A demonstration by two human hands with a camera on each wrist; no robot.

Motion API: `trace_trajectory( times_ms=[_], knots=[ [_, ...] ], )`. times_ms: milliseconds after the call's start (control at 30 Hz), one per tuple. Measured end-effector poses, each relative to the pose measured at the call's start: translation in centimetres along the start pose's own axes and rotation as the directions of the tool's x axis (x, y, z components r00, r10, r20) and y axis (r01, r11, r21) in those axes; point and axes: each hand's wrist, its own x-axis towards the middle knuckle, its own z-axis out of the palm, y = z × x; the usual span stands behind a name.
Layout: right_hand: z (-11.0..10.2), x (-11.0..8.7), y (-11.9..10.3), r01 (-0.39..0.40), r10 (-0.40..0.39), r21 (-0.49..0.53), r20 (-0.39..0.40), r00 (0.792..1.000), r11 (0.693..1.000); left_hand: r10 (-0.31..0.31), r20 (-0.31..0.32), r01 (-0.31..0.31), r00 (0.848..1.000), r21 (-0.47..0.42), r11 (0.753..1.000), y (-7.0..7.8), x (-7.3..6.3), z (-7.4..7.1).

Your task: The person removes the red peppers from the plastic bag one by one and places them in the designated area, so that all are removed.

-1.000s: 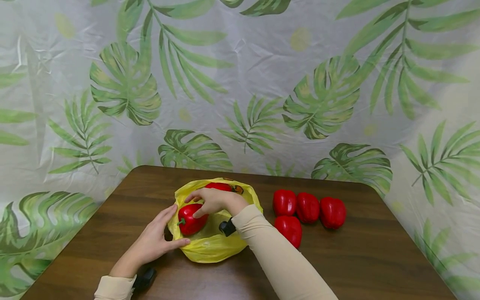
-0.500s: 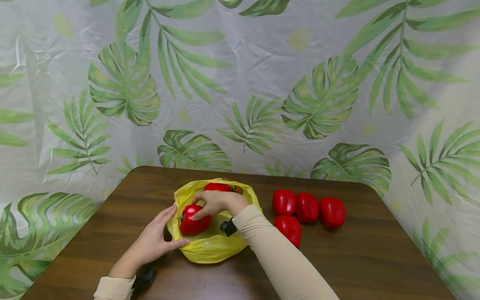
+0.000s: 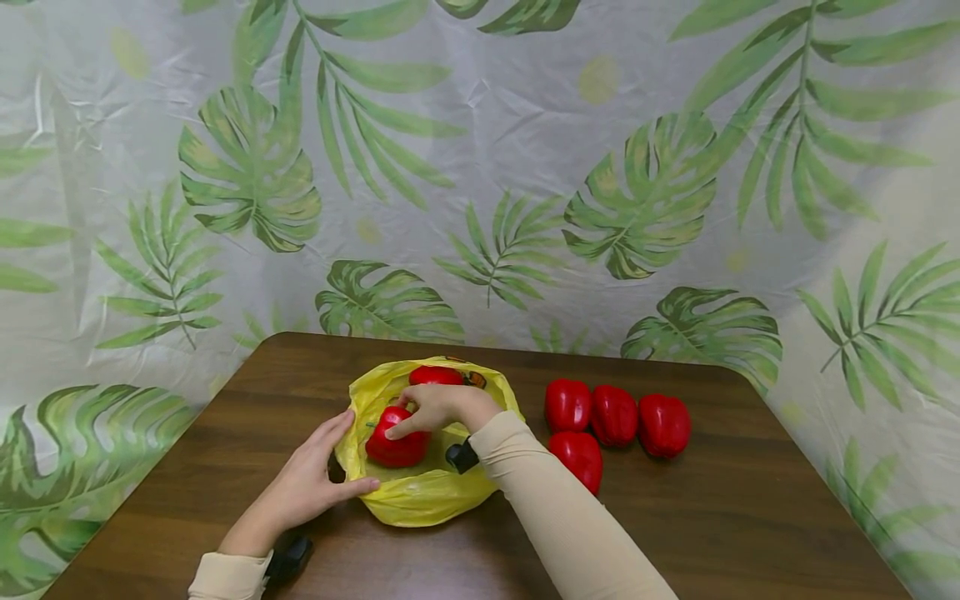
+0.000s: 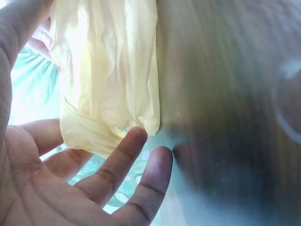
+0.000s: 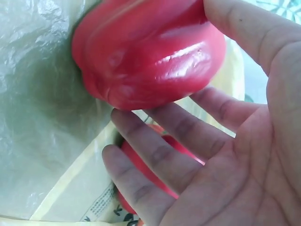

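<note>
A yellow plastic bag stands on the table, its mouth spread wide. My right hand reaches in and holds a red bell pepper between thumb and fingers; its green stem points left. In the right wrist view the thumb presses one side of this bell pepper, and fingertips touch its underside. A second red bell pepper lies at the back of the bag. My left hand rests on the bag's left rim with thumb and fingers spread. Its fingers look nearly straight against the bag in the left wrist view.
Several red bell peppers, including the rightmost pepper and the nearest pepper, lie right of the bag on the brown wooden table. The right forearm partly covers the nearest one. A leaf-patterned curtain hangs behind the table.
The held bell pepper has shifted right inside the bag, away from its left wall, with my right hand. My left hand and the peppers on the table have stayed put.
</note>
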Motion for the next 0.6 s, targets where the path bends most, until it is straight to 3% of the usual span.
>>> trace_trajectory(
  times_ms=[400,600],
  knots=[
    [0.1,0.0,1.3,-0.017,0.013,0.161,0.021,1.0,0.987,0.003,0.003,-0.003,1.0,0.004,1.0,0.0,0.0,0.0],
    [0.3,-0.1,1.6,-0.012,0.005,0.186,0.034,0.999,0.983,0.0,0.0,0.0,1.0,0.01,1.0,0.1,0.0,0.0]
  ],
)
